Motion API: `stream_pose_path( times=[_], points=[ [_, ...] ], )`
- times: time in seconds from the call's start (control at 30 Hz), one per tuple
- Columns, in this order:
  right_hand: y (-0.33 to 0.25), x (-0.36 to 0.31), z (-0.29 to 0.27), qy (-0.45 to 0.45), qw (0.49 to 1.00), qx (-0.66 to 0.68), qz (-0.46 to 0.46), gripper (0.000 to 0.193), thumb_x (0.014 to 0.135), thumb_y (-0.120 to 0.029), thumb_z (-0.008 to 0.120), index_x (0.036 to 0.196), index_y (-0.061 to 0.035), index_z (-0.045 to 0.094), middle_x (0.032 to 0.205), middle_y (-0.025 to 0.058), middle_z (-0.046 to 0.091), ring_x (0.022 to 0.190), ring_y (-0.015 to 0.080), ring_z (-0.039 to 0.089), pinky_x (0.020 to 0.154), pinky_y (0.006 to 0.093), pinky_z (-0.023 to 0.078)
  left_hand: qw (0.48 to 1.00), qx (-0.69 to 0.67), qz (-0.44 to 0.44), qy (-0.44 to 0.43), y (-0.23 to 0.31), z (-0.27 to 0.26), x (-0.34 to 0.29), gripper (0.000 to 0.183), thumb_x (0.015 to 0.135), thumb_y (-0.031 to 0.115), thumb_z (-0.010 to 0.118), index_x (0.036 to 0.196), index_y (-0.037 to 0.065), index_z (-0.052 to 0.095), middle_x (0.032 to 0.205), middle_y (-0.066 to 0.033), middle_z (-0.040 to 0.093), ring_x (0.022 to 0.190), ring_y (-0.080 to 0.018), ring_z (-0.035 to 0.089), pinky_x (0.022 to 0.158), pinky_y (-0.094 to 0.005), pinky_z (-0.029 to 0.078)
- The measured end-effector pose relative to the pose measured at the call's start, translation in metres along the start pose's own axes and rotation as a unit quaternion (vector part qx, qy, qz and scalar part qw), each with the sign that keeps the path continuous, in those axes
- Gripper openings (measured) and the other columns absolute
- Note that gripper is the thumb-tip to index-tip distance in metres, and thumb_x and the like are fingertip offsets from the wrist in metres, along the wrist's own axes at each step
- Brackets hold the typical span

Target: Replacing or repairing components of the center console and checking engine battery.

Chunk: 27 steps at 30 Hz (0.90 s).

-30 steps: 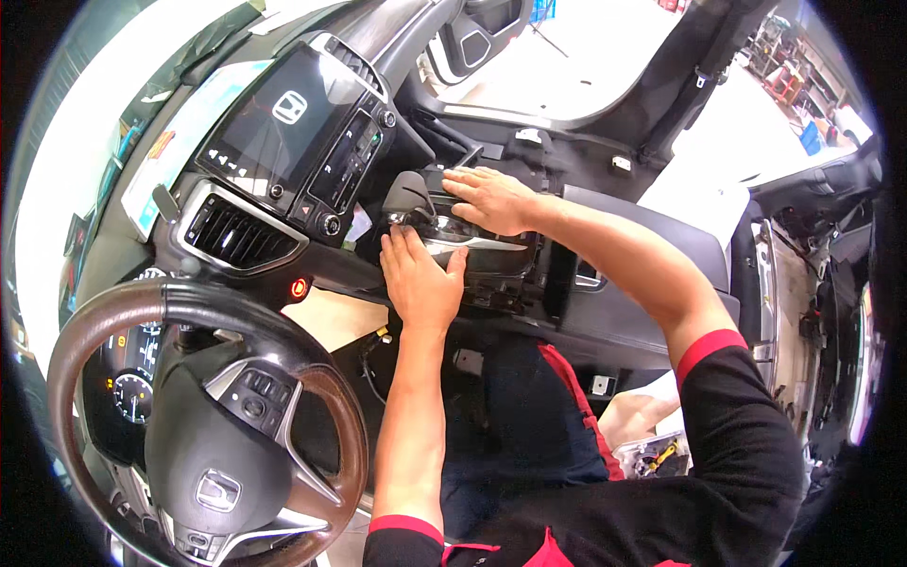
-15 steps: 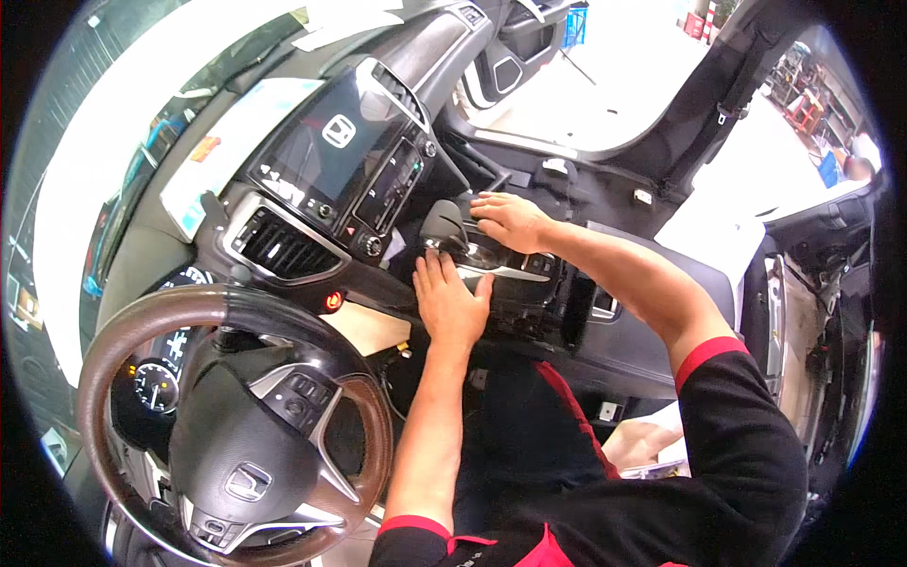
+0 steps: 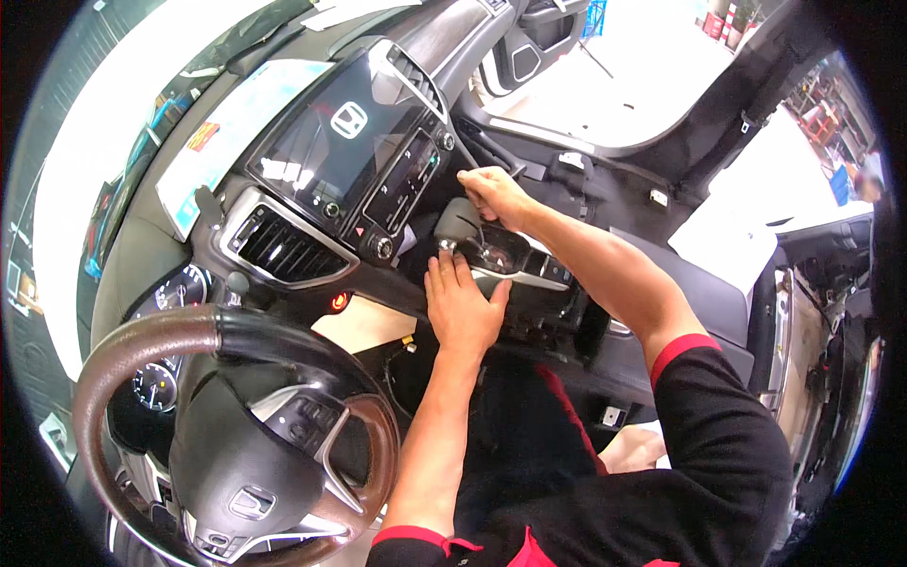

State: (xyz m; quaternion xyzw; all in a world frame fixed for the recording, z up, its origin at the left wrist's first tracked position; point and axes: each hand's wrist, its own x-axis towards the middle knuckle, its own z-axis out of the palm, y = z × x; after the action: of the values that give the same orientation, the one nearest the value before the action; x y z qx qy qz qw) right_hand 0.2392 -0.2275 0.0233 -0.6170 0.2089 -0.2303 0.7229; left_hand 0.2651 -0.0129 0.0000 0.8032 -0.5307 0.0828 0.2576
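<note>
My left hand (image 3: 466, 307) lies flat, fingers stretched and thumb apart, on the near side trim of the centre console (image 3: 529, 317). Its fingertips are just below the dark gear lever (image 3: 458, 222). On the lever's far side, my right hand (image 3: 495, 197) is closed with its fingers curled down at the console's far edge. What those fingers grip, if anything, is hidden. Between my hands lies the glossy shift panel (image 3: 501, 248) with silver trim.
A brown-and-black steering wheel (image 3: 222, 331) fills the lower left. Ahead are a lit centre screen (image 3: 326, 142) and an air vent (image 3: 288, 248). The armrest (image 3: 685, 293) lies beneath my right forearm. A door (image 3: 539, 47) stands open at the far side.
My right hand has gone from flat, stretched fingers to curled ones and sits a little farther forward. My left hand stays flat on the console trim. The whole view has shifted slightly.
</note>
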Motion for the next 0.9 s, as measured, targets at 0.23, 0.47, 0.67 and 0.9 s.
stream_pose_path(
  times=[0.23,0.47,0.67,0.9],
  points=[
    [-0.003,0.003,0.009,0.023,0.999,-0.020,-0.035,0.043,0.100,-0.037,0.058,0.064,-0.0162,0.050,0.059,-0.0068,0.042,0.048,0.0060,0.036,0.044,0.0240,0.028,1.000,-0.001,-0.009,-0.018,0.005,-0.008,0.000,0.081,0.084,0.048,0.073,0.136,-0.010,0.050,0.145,-0.0309,0.047,0.138,-0.0469,0.041,0.118,-0.0526,0.030],
    [-0.036,-0.020,-0.020,0.040,0.996,0.027,-0.074,0.044,0.100,-0.034,0.057,0.063,-0.0119,0.051,0.055,-0.0028,0.044,0.046,0.0089,0.036,0.044,0.0275,0.027,1.000,0.005,-0.005,-0.013,0.000,-0.005,-0.001,0.082,0.086,0.049,0.071,0.137,-0.011,0.049,0.146,-0.0307,0.047,0.138,-0.0471,0.042,0.118,-0.0522,0.030],
    [0.002,-0.076,-0.037,0.080,0.996,0.013,-0.027,0.040,0.102,-0.028,0.055,0.066,-0.0123,0.047,0.056,-0.0018,0.043,0.046,0.0080,0.035,0.043,0.0255,0.027,1.000,0.023,-0.007,-0.019,0.003,-0.004,0.000,0.080,0.086,0.049,0.070,0.137,-0.009,0.050,0.146,-0.0289,0.047,0.139,-0.0453,0.040,0.119,-0.0510,0.029],
    [-0.029,-0.069,-0.036,0.045,0.995,0.004,-0.087,0.043,0.103,-0.030,0.055,0.065,-0.0128,0.048,0.055,-0.0038,0.041,0.047,0.0067,0.034,0.044,0.0257,0.026,1.000,0.020,-0.002,-0.021,0.005,-0.005,0.001,0.079,0.087,0.048,0.070,0.138,-0.010,0.050,0.147,-0.0295,0.046,0.139,-0.0461,0.040,0.119,-0.0503,0.030]
  ],
)
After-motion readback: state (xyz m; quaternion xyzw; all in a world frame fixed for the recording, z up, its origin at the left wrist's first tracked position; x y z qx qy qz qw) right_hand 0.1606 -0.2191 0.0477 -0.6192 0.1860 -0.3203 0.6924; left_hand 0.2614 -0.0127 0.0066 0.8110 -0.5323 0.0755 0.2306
